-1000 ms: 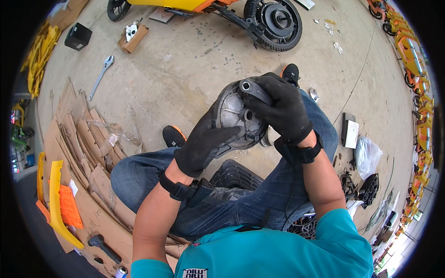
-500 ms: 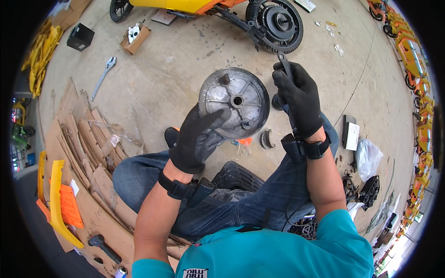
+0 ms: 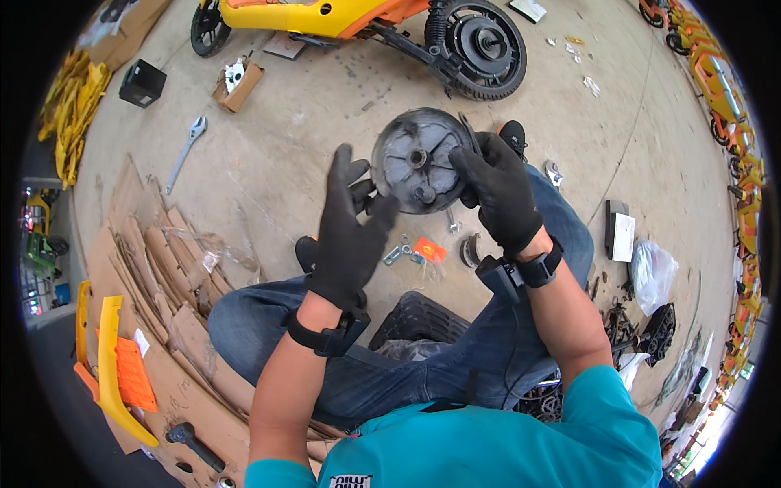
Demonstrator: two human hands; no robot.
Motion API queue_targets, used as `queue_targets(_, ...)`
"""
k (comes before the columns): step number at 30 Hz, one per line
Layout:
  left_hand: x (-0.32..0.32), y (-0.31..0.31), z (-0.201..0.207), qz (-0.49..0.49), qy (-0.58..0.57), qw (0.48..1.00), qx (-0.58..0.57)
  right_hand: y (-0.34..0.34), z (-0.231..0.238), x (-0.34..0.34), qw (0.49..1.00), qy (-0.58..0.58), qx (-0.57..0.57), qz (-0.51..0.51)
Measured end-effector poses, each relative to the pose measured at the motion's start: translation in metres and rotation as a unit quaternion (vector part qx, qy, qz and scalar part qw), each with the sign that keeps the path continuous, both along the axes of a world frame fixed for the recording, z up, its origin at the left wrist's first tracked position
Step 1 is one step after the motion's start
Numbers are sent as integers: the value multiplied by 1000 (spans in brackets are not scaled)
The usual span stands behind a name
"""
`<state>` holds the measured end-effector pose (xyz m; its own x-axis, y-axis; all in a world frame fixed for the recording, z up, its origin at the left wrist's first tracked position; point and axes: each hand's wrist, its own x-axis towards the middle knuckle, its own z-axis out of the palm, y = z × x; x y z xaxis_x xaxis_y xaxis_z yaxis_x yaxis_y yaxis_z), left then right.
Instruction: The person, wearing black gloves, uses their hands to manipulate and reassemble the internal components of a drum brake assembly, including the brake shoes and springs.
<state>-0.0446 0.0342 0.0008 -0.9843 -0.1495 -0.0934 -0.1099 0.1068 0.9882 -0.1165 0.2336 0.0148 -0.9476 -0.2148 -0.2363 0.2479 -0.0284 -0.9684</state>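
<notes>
A round grey metal brake backing plate [image 3: 404,172], with ribs, a central hole and a short post, is held up in front of me. My right hand [image 3: 503,189], in a black glove, grips its right edge with the thumb on the ribbed face. A dark flat lever [image 3: 467,128] sticks up by the same fingers, partly hidden. My left hand [image 3: 348,236], also gloved in black, is open at the plate's left edge, fingers spread and slightly blurred. Whether it touches the plate I cannot tell. On the floor below lie a curved brake shoe [image 3: 470,250] and a small wrench [image 3: 453,222].
Ahead stands a yellow and orange scooter [image 3: 358,24] with its rear wheel [image 3: 486,47]. An adjustable wrench [image 3: 186,153] lies left, near flattened cardboard [image 3: 154,244]. Between my legs sits a black crate [image 3: 419,319]. A plastic bag [image 3: 652,275] and a power tool [image 3: 194,446] lie at the sides.
The plate has passed from my left hand to my right and turned. My left fingers have spread apart from it. My right hand, with the lever, has come down and left to the plate.
</notes>
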Motion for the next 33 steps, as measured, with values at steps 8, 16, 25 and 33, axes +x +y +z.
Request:
queue_targets(8,3,12,-18,-61,167,904,-389,-24,-5,18,999,16,-36,-29)
queue_targets(16,-9,3,-10,-5,240,860,-450,-36,3,31,998,-11,-56,12)
queue_targets(25,-13,2,-9,-47,285,865,-410,-31,21,29,998,-19,-58,36)
queue_targets(33,-5,-10,2,-35,-74,960,266,-15,24,19,995,4,-77,61)
